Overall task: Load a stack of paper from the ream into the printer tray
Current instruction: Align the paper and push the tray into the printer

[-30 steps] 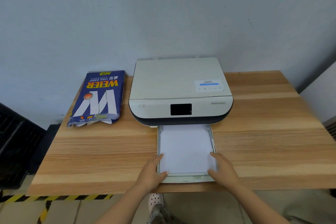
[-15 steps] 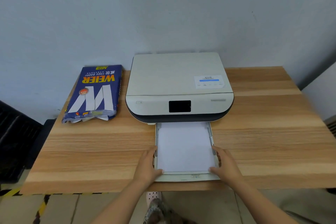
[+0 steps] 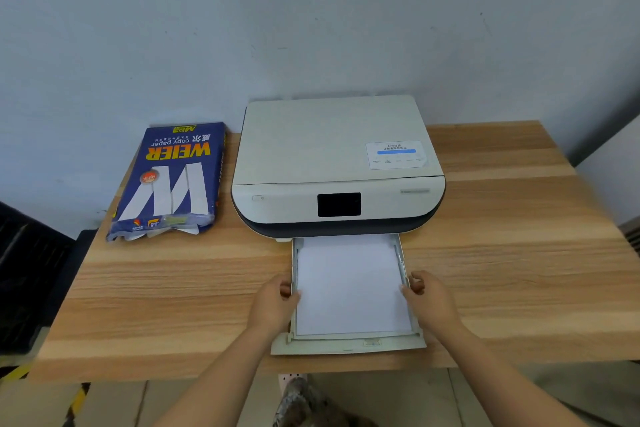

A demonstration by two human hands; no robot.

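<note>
A white printer [image 3: 332, 156] stands at the back of a wooden table [image 3: 519, 270]. Its paper tray [image 3: 349, 345] is pulled out toward me, and a stack of white paper [image 3: 349, 288] lies flat inside it. My left hand [image 3: 273, 302] rests against the tray's left side rail, fingers curled over the paper's left edge. On the right side rail my right hand [image 3: 427, 298] does the same, fingertips touching the stack's right edge. The blue ream wrapper [image 3: 173, 180] lies left of the printer, torn open at its near end.
A grey wall runs right behind the printer and the ream. Left of the table is a dark object [image 3: 27, 274]; yellow-black floor tape [image 3: 20, 371] shows below it. A white surface [image 3: 613, 163] borders the table's right side.
Both hands have slid forward from the tray's near corners to its side rails. The camera view has shifted a little, so printer and ream sit higher in the frame.
</note>
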